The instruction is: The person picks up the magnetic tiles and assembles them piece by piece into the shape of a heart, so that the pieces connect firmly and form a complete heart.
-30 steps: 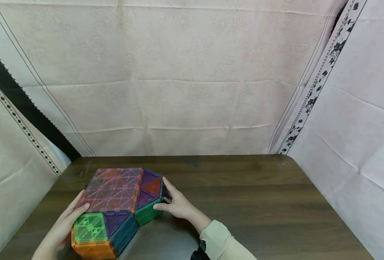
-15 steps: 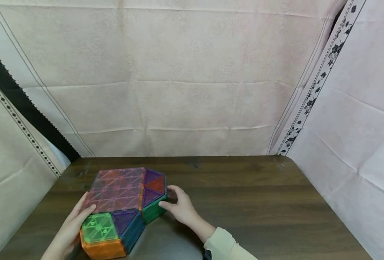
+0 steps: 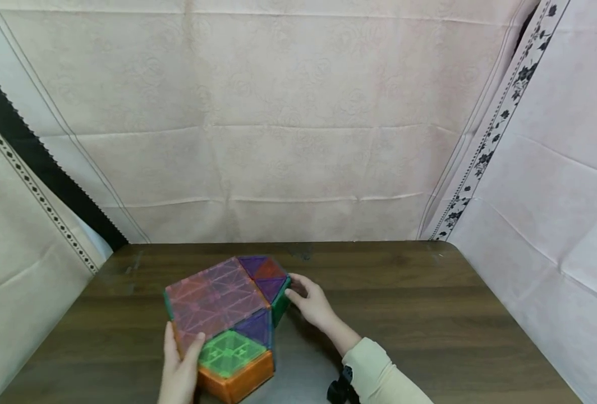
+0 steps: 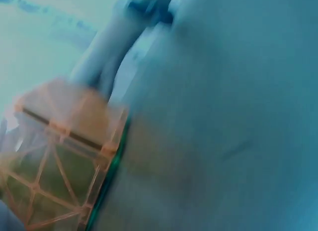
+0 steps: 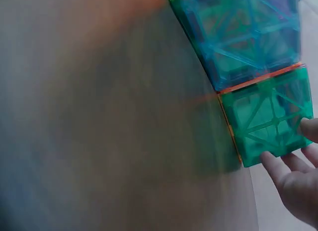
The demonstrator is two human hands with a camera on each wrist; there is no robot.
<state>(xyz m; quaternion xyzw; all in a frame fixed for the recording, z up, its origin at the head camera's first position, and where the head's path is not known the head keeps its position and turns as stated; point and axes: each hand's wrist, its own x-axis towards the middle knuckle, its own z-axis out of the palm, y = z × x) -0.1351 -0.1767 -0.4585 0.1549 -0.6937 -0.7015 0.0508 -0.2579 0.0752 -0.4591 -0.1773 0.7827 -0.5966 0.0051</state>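
Observation:
A flat, multi-sided structure of translucent magnetic tiles (image 3: 217, 300) lies turned at an angle on the table, left of centre. It has a large pinkish top, purple and red triangles, a green square (image 3: 232, 352) and orange, blue and green sides. My left hand (image 3: 178, 367) grips its near left side, thumb by the green square. At the far right end, my right hand (image 3: 312, 303) holds the corner between thumb and fingers. The right wrist view shows these fingers at a green side tile (image 5: 268, 116). An orange side (image 4: 44, 184) appears in the blurred left wrist view.
The dark wooden table (image 3: 419, 325) extends to the right of the structure. Pale cloth (image 3: 298, 123) hangs behind it and at both sides. A black strap (image 3: 343, 386) is on the right wrist by the light sleeve (image 3: 379, 370).
The tile structure has moved right and turned counter-clockwise seen from above. Both hands have travelled right with it, and the green square has swung towards the front right.

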